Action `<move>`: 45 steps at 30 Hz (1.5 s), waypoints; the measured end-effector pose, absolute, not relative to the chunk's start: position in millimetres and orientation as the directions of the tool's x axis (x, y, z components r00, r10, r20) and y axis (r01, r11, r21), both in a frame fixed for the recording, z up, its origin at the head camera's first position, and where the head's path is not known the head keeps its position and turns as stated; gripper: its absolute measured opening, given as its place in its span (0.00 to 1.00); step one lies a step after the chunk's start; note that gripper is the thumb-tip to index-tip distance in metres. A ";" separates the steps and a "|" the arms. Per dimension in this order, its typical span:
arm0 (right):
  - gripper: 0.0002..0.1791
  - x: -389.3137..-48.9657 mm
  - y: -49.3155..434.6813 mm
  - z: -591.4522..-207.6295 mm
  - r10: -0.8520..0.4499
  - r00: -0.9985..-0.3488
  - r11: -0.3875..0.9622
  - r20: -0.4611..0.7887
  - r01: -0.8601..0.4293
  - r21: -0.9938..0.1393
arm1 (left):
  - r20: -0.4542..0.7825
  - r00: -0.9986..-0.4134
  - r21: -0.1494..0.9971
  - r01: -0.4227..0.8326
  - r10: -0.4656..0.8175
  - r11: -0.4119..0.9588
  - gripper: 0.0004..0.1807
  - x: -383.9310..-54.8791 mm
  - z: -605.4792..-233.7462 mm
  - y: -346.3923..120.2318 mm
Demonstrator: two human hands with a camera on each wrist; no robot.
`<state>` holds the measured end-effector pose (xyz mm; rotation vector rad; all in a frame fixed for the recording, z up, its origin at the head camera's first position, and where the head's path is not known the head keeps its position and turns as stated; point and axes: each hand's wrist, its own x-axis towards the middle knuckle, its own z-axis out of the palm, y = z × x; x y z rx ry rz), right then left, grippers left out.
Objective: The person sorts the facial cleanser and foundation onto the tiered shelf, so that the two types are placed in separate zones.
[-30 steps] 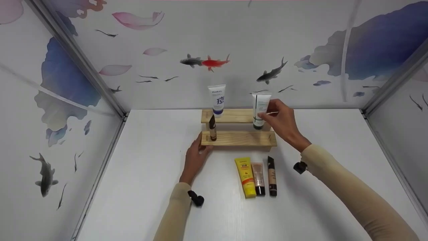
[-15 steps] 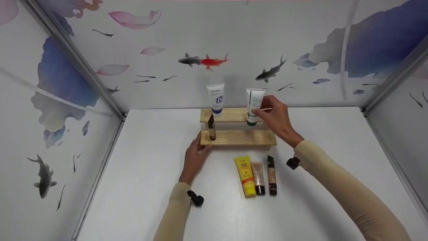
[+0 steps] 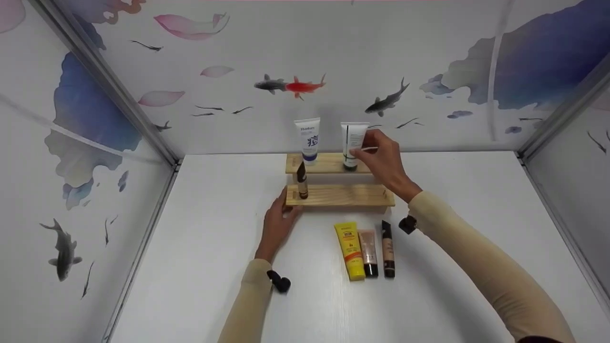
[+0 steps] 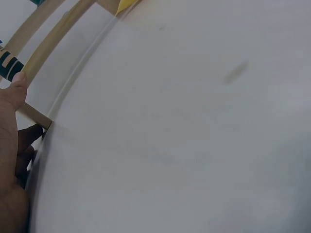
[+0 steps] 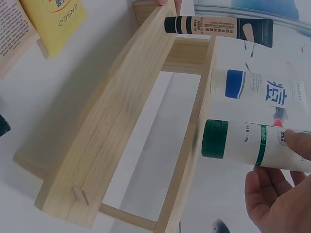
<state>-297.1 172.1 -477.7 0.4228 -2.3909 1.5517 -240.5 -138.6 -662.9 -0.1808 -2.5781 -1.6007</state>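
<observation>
A two-step wooden rack (image 3: 345, 195) stands near the back wall. My left hand (image 3: 278, 226) grips its left end, the thumb (image 4: 18, 87) against the front board. My right hand (image 3: 386, 162) pinches a white tube with a dark green cap (image 5: 243, 144), holding it upright, cap down, at the back step. I cannot tell whether the cap touches the wood. On that step's left stands a white tube with a blue band (image 3: 308, 138). A small brown and beige tube (image 5: 218, 29) stands on the front step's left end.
In front of the rack, a yellow tube (image 3: 350, 252), a pinkish tube with a black cap (image 3: 368, 252) and a dark beige-labelled tube (image 3: 388, 252) lie on the white table (image 3: 200, 286). Printed white walls (image 3: 228, 128) close the back and sides.
My right hand has carried the green-capped tube leftward and slightly back over the rear step, closer to the blue-banded tube. The left hand has kept its hold on the rack.
</observation>
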 end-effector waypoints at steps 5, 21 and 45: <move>0.21 -304.5 164.5 -476.8 -0.109 -0.921 0.363 0.373 -0.387 -0.848 | 0.138 -0.989 0.891 0.144 0.046 0.431 0.49 -241.8 -663.9 -139.9; 0.20 -324.4 149.1 -481.0 -0.092 -0.930 0.302 0.355 -0.366 -0.880 | 0.139 -0.988 0.907 0.154 0.067 0.391 0.48 -239.6 -662.0 -140.2; 0.22 -326.7 146.6 -487.5 -0.128 -0.931 0.316 0.342 -0.365 -0.876 | 0.143 -0.988 0.904 0.157 0.064 0.398 0.48 -239.9 -662.4 -140.6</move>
